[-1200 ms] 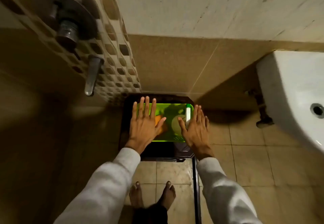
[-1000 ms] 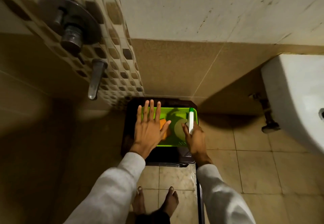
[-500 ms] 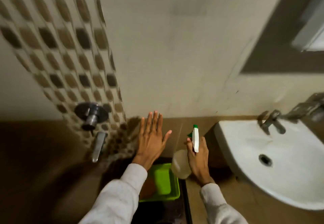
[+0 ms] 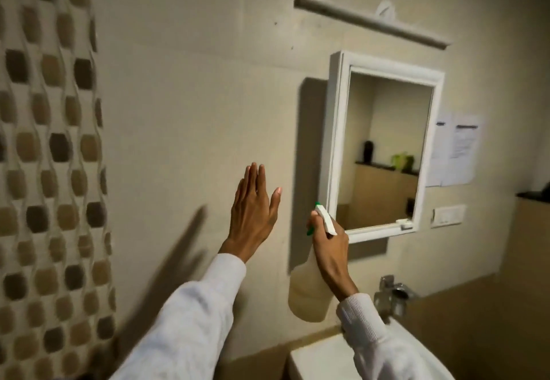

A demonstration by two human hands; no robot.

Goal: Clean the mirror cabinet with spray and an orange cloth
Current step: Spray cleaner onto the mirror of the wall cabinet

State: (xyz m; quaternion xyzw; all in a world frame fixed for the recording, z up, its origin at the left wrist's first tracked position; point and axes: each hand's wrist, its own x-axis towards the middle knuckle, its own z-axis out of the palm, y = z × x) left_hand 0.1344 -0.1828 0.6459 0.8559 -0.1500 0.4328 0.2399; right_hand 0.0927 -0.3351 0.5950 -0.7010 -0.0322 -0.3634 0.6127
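A white-framed mirror cabinet (image 4: 336,129) hangs on the wall at the right, its door closed. My right hand (image 4: 329,248) grips the neck of a pale translucent spray bottle (image 4: 306,296) with a white and green trigger head, held just left of the cabinet's lower left corner. My left hand (image 4: 253,210) is raised flat with straight fingers in front of the bare wall, left of the bottle, and holds nothing. The orange cloth is out of view.
A white washbasin (image 4: 321,359) with a chrome tap (image 4: 391,293) sits below the cabinet. A tube light (image 4: 369,19) is mounted above it. Papers (image 4: 455,150) and a switch plate (image 4: 448,216) are on the wall to its right. Patterned tiles (image 4: 50,171) cover the left wall.
My right hand picked the spray bottle out of the green tray on the floor and lifted it. The view swung up from the floor to the mirror cabinet; both hands rose.
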